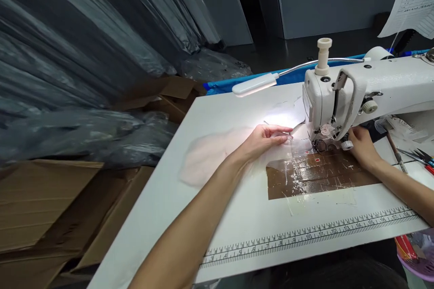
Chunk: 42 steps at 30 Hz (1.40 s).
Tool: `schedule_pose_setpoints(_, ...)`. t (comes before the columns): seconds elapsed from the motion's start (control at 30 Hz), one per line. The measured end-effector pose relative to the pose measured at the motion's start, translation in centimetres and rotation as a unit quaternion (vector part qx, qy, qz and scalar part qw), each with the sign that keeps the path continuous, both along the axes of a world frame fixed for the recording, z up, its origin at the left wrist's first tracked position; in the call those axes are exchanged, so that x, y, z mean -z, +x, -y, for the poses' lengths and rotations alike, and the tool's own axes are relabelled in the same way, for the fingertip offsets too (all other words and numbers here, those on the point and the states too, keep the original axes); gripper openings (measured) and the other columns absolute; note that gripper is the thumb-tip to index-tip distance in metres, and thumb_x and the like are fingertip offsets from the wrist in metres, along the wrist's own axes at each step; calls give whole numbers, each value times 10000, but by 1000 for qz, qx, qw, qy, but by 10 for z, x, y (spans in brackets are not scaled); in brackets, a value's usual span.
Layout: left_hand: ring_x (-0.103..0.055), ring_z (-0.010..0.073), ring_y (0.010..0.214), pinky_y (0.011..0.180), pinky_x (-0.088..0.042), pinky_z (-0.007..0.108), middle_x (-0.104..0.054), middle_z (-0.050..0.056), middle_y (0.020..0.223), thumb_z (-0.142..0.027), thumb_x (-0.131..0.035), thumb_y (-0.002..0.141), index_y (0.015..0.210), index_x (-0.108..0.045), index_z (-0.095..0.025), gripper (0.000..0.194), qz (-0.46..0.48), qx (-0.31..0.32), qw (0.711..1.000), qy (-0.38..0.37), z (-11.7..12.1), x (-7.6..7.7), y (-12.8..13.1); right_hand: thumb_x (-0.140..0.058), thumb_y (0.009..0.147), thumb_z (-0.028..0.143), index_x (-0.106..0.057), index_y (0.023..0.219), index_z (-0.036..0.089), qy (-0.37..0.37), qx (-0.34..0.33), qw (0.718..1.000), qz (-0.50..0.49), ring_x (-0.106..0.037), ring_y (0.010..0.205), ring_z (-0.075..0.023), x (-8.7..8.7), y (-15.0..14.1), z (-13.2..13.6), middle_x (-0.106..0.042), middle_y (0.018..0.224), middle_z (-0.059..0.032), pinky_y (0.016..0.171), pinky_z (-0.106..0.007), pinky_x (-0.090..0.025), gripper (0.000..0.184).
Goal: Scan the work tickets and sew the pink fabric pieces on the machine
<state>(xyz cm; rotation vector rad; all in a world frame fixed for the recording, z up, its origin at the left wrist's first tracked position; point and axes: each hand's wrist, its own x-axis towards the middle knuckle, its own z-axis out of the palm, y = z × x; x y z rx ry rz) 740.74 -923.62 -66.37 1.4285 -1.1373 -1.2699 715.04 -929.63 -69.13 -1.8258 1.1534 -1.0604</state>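
A white sewing machine (pixel 317 104) stands on the right of the table, its needle area lit by a small lamp. My left hand (pixel 269 136) is left of the needle area, thumb and fingers closed on the edge of a sheer pale pink fabric (pixel 206 156). The fabric spreads leftward flat over the tabletop. My right hand (pixel 363 144) lies right of the needle area, beside a white knurled knob (pixel 346 142). Its fingers curl away from me and are mostly hidden, so what they hold does not show. Brown tape (pixel 322 176) covers the table below the needle.
A printed ruler (pixel 305 237) runs along the white table's (pixel 162 235) front edge. Scissors (pixel 422 159) and a brush-like tool (pixel 396 153) lie at the right. The lamp (pixel 256 85) reaches over the table. Cardboard boxes (pixel 50 203) and plastic-wrapped bundles (pixel 135 133) are at the left.
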Motion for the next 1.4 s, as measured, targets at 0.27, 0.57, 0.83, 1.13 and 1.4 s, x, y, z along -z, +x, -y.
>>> schedule_pose_setpoints(0.27, -676, 161, 640, 622, -555, 270, -738, 60, 730, -275, -874, 557, 869, -708, -122, 385, -122, -187, 974, 32, -24, 10, -23, -335, 992, 280, -638, 1044, 145, -281, -204, 910, -227, -582, 571, -145, 6, 31, -48, -724, 799, -87, 494, -282, -308, 336)
schedule_pose_setpoints(0.57, -716, 196, 706, 708, -580, 310, -747, 57, 744, -349, -919, 499, 874, -633, -146, 514, -180, -186, 965, 38, -42, 19, -26, -257, 1026, 333, -614, 997, 154, -228, -163, 909, -309, -586, 576, -176, 16, 87, -34, -730, 801, -96, 516, -297, -231, 400)
schedule_pose_setpoints(0.83, -697, 200, 645, 723, -565, 357, -711, 30, 652, -427, -929, 442, 839, -616, -160, 571, -180, -174, 968, 26, -42, 19, -27, -300, 996, 294, -581, 915, 158, -232, -160, 907, -313, -520, 532, -147, 18, 87, -32, -705, 752, -93, 515, -298, -219, 322)
schedule_pose_setpoints(1.13, -641, 169, 547, 560, -512, 293, -690, -1, 617, -399, -908, 474, 909, -582, -175, 588, -161, -195, 967, 30, -43, 20, -30, -258, 982, 328, -505, 925, 187, -211, -125, 943, -226, -480, 490, -142, 21, 87, -33, -588, 612, -26, 496, -264, -266, 290)
schedule_pose_setpoints(1.4, -677, 179, 591, 666, -562, 327, -704, 7, 644, -399, -916, 485, 883, -592, -184, 556, -177, -190, 965, 28, -43, 20, -28, -205, 996, 331, -534, 958, 169, -211, -182, 935, -221, -454, 475, -148, 15, 77, -46, -611, 646, -48, 491, -288, -285, 369)
